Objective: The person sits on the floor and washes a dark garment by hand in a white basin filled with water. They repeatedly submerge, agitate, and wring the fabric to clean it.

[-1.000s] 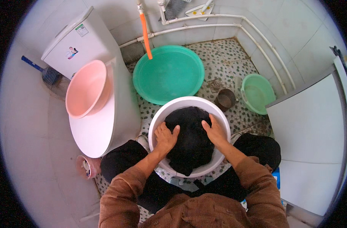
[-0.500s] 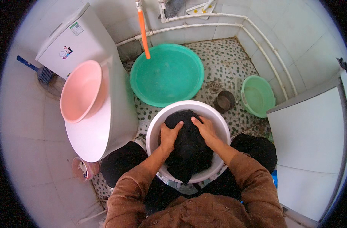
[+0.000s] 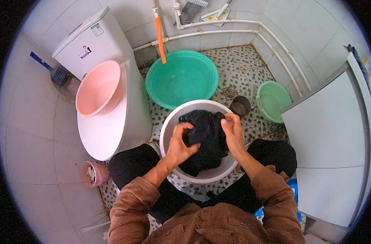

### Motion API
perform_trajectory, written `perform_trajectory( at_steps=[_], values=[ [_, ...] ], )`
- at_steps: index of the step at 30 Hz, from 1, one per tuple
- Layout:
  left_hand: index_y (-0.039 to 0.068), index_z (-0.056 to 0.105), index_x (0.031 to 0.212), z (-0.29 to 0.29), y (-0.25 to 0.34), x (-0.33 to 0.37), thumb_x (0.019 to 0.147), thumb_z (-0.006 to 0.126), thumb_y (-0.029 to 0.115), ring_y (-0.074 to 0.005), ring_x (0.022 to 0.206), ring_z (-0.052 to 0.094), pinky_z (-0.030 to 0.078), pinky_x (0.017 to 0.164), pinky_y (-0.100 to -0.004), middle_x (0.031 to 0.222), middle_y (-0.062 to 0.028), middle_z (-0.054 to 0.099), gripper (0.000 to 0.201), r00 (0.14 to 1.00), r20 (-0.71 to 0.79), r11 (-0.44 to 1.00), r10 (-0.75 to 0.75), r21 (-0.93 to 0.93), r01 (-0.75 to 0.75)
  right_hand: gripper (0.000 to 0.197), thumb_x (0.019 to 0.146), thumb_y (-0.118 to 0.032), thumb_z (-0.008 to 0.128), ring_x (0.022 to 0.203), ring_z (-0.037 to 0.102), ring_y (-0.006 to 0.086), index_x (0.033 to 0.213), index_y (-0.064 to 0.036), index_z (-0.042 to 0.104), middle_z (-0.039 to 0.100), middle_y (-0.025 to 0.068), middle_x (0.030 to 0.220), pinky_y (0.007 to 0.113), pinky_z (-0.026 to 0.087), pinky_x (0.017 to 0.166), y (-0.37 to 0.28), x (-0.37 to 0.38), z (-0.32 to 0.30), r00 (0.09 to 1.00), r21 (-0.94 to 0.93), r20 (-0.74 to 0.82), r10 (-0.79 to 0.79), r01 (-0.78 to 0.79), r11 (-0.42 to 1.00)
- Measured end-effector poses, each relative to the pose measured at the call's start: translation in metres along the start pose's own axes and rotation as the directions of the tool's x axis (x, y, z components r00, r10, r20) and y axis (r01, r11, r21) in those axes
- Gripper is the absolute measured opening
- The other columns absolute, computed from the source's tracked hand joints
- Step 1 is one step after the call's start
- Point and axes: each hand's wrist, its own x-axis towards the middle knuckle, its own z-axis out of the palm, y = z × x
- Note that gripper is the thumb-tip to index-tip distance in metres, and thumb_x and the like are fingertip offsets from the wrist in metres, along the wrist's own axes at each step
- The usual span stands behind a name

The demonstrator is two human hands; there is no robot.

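A bunched black cloth garment [image 3: 204, 136] lies in a white basin [image 3: 166, 134] between my knees. My left hand [image 3: 179, 146] is over its left side, fingers curved and thumb held well apart from them, with cloth showing in the gap. At the upper right of the garment my right hand [image 3: 234, 132] pinches the cloth between bent fingers and thumb. What kind of garment it is cannot be made out from its folds.
Beyond the white basin is a large green basin [image 3: 183, 79] under an orange hose [image 3: 160, 40]. A pink basin [image 3: 98, 89] rests on the white toilet [image 3: 100, 140] at left. To the right are a dark pot [image 3: 240, 106], a light green basin [image 3: 273, 101] and a white cabinet [image 3: 326, 142].
Both hands have shifted from the garment's far end. My left hand has come nearer and spread its thumb and fingers; my right has moved right. The garment is bunched differently, and the view has tilted.
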Motion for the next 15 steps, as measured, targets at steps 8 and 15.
perform_trajectory(
  at_steps=[8, 15],
  values=[
    [0.003, 0.028, 0.155, -0.003, 0.013, -0.019, 0.086, 0.073, 0.049, -0.0482, 0.135, 0.031, 0.029, 0.108, -0.0598, 0.143, -0.0277, 0.035, 0.094, 0.984, 0.175, 0.876, 0.031, 0.469, -0.111, 0.054, 0.091, -0.023, 0.065, 0.148, 0.016, 0.0529, 0.141, -0.0053, 0.053, 0.014, 0.0257, 0.163, 0.067, 0.022, 0.114, 0.029, -0.023, 0.0, 0.853, -0.481, 0.458, -0.25, 0.474, 0.737],
    [0.005, 0.016, 0.158, 0.046, -0.031, -0.023, 0.098, 0.055, 0.045, -0.0535, 0.143, 0.022, 0.02, 0.111, -0.0706, 0.163, -0.025, 0.01, 0.082, 0.942, 0.176, 0.818, -0.284, 0.557, 0.143, 0.058, 0.093, -0.019, 0.061, 0.149, 0.012, 0.0506, 0.146, -0.003, 0.046, 0.015, 0.0221, 0.163, 0.066, 0.014, 0.117, 0.055, -0.01, 0.017, 0.796, -0.679, 0.601, -0.065, 0.552, 0.484]
  ],
)
